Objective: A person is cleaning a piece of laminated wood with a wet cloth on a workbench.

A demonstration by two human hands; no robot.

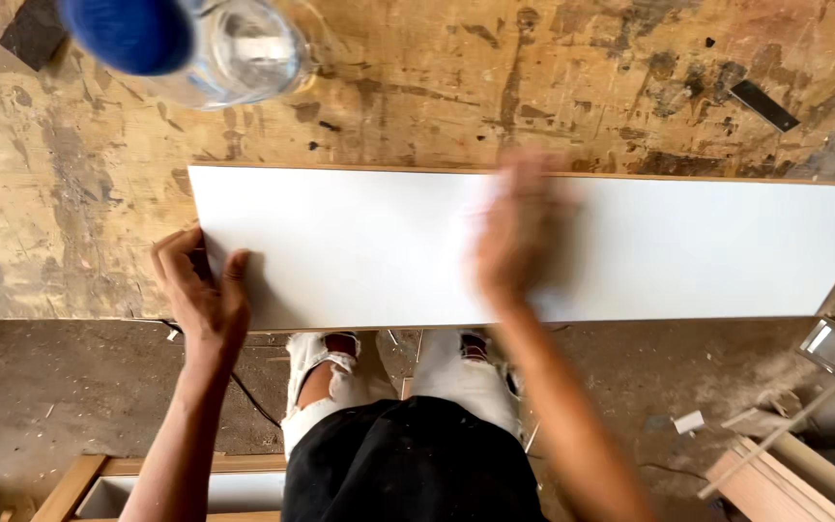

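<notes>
A big, stained wooden bench (70, 193) lies under both hands. On it rests a long white board (359, 246), flat and very clean looking. The left hand (200, 285) grips the board's left end, fingers curled over the corner. The right hand (519, 237) lies on the board to the right of the left hand; it is blurry, so I cannot tell if it is flat or holding something. Past the left hand stands a clear bottle (244, 48) with a blue cap (128, 34). How much rubbing is left, I cannot tell.

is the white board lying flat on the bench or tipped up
Flat. The white board lies face up on the stained workbench, its left end gripped by the left hand, the blurred right hand on top of it.
</notes>
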